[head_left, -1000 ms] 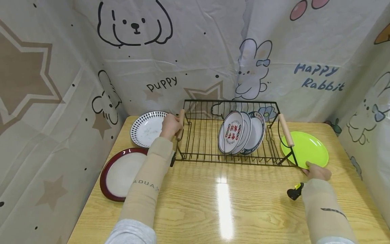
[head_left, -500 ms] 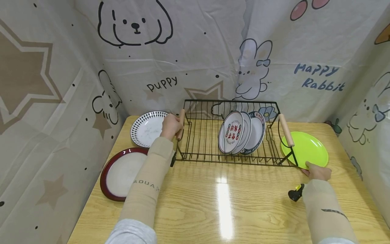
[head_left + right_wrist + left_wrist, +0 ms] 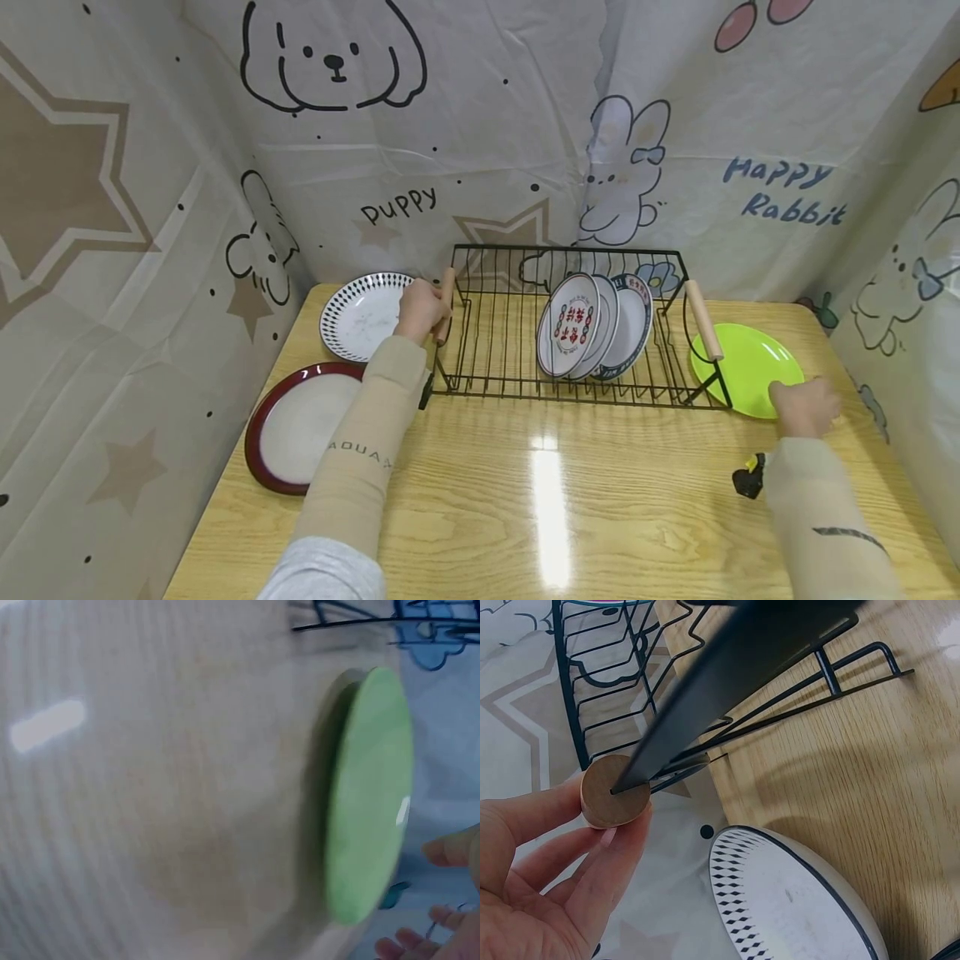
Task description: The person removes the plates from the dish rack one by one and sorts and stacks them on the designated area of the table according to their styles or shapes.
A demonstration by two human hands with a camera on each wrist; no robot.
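Observation:
My left hand (image 3: 423, 312) pinches the wooden handle (image 3: 616, 792) at the left end of a black wire dish rack (image 3: 495, 387), thumb on one side and fingers on the other. Several patterned plates lean on edge in the rack, the front one a white plate with red writing (image 3: 576, 327). My right hand (image 3: 806, 407) is over the near right edge of a lime-green plate (image 3: 742, 367), which lies on the table right of the rack. In the right wrist view its thumb (image 3: 454, 847) and fingers are spread apart, holding nothing, with the green plate beside them.
Left of the rack lie a white bowl-like dish with a black diamond rim (image 3: 360, 321) and a white plate with a dark red rim (image 3: 258, 433). The wooden table (image 3: 637, 500) meets printed curtains (image 3: 510, 125) at its back and sides.
My right hand has let go of the green plate's near edge and moved up and to the right. The left hand stays at the rack's handle; the rack and plates look unmoved.

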